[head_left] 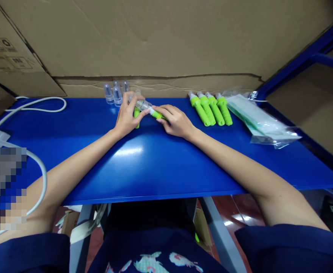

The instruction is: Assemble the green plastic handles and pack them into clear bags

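Observation:
My left hand is closed around a clear plastic cap, which is tilted down to the right. My right hand grips a bright green tube-like piece, whose whitish neck meets the cap's lower end. How far the neck sits inside the cap I cannot tell. Just behind my left fingers a second green piece lies on the blue table, partly hidden. Left of that hand several clear caps stand upright in a small group.
Several more green pieces with clear tops lie side by side on the blue table. Right of them rests a clear plastic bag with white and green contents. A white cable loops at the left. Cardboard walls the back.

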Demonstrator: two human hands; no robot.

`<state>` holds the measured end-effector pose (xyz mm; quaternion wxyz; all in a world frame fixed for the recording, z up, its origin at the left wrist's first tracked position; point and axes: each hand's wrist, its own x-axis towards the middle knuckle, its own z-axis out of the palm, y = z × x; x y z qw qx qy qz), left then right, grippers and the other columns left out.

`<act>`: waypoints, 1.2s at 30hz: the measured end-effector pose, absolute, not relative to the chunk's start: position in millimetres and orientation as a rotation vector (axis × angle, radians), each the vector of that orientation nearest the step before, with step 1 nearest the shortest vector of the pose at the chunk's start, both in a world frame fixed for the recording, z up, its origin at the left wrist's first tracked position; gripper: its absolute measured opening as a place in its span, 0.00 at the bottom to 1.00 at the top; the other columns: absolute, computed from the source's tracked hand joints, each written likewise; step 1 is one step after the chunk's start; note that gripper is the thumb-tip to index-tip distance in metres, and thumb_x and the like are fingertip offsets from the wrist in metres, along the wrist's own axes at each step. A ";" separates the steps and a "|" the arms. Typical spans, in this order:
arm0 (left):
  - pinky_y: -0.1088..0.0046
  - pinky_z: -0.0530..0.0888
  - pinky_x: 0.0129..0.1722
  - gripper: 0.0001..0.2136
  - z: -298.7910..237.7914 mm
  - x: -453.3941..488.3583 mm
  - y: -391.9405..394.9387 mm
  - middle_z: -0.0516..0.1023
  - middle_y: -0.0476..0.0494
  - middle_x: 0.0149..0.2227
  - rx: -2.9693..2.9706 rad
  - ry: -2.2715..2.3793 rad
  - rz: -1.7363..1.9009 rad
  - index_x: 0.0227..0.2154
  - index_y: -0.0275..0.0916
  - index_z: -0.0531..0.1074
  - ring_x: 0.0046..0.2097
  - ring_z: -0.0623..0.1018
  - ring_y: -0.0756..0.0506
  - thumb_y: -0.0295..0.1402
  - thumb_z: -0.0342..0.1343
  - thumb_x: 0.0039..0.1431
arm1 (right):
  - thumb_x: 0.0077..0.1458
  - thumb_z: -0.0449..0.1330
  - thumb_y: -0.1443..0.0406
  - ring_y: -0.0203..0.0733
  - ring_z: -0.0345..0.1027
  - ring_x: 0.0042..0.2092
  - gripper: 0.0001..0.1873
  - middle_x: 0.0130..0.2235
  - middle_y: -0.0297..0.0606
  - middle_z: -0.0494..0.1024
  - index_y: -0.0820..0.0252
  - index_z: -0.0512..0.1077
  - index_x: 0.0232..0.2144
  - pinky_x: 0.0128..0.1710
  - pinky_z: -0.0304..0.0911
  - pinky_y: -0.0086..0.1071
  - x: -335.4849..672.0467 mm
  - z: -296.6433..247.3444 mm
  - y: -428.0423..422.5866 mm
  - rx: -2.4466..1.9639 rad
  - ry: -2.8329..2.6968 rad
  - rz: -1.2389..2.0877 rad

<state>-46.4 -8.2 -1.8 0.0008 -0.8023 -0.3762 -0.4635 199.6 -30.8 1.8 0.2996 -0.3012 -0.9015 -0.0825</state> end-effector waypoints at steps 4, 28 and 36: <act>0.53 0.71 0.62 0.27 -0.3 -48.3 -8.3 0.70 0.35 0.54 -2.550 -1.198 -1.442 0.52 0.43 0.71 0.59 0.74 0.36 0.60 0.54 0.64 | 0.72 0.45 0.55 0.56 0.72 0.57 0.29 0.58 0.56 0.76 0.64 0.66 0.66 0.57 0.69 0.52 199.6 1.3 -30.7 -0.819 -2.402 -0.209; 0.58 0.75 0.56 0.21 7.5 -43.2 -21.1 0.74 0.38 0.52 -2.713 -1.124 -1.131 0.53 0.41 0.76 0.53 0.78 0.39 0.44 0.66 0.61 | 0.72 0.48 0.52 0.58 0.70 0.61 0.28 0.59 0.58 0.72 0.64 0.63 0.64 0.60 0.69 0.53 195.3 -0.2 -33.2 -0.782 -2.405 -0.098; 0.58 0.74 0.56 0.25 9.4 -42.8 -24.3 0.76 0.37 0.52 -2.708 -1.157 -1.075 0.54 0.41 0.75 0.56 0.77 0.36 0.49 0.67 0.59 | 0.72 0.47 0.52 0.57 0.70 0.62 0.28 0.60 0.58 0.72 0.64 0.62 0.65 0.59 0.71 0.52 197.1 -2.8 -32.3 -0.793 -2.394 -0.079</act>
